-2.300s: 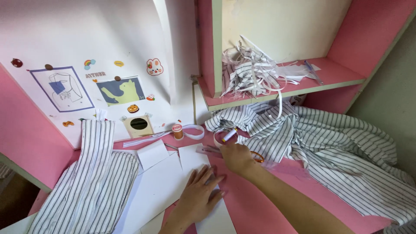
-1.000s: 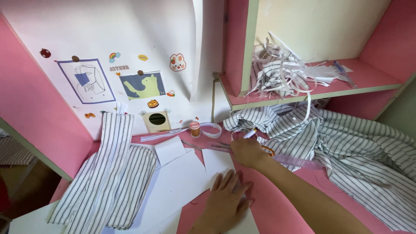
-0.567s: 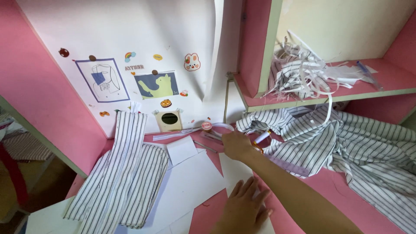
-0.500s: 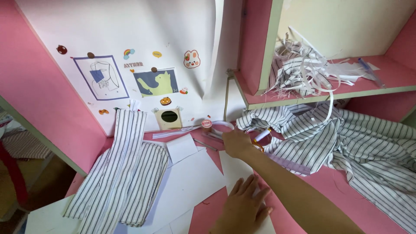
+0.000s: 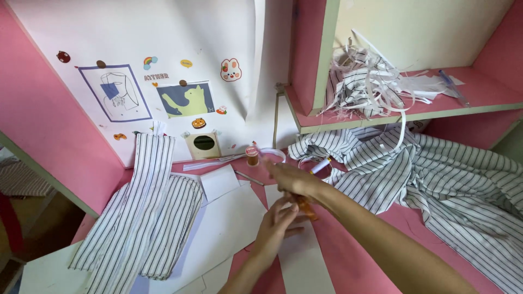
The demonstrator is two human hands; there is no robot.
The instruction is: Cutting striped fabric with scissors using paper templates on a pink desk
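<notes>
While the orange-handled tool [image 5: 306, 207] sits half hidden between my two hands, I can only say it looks like scissors or a cutter; its shape is blurred. It is just above a white paper strip [image 5: 302, 261] that lies on the pink desk [image 5: 348, 256], near the middle of the view. My right hand [image 5: 291, 177] reaches across from the right, fingers curled over the tool's upper end, so I judge it is gripping the handle, though motion blur keeps me from being certain. My left hand [image 5: 278, 226] comes up from below with its fingers touching the tool's lower side, seemingly steadying it; whether it is closed around anything I cannot tell.

Just beyond the hands lie a small spool of thread [image 5: 251, 156], a loop of white tape [image 5: 272, 154] and a pen [image 5: 320, 166], kept within easy reach. Left of the strip, larger white paper pattern pieces [image 5: 229, 218] lie flat, and striped cut fabric pieces [image 5: 150, 212] lie over their left edge. To the right, striped fabric [image 5: 436, 174] is bunched loosely. On the shelf [image 5: 479, 98] above it lies a tangle of striped offcuts [image 5: 365, 81], apparently set aside out of the way.
</notes>
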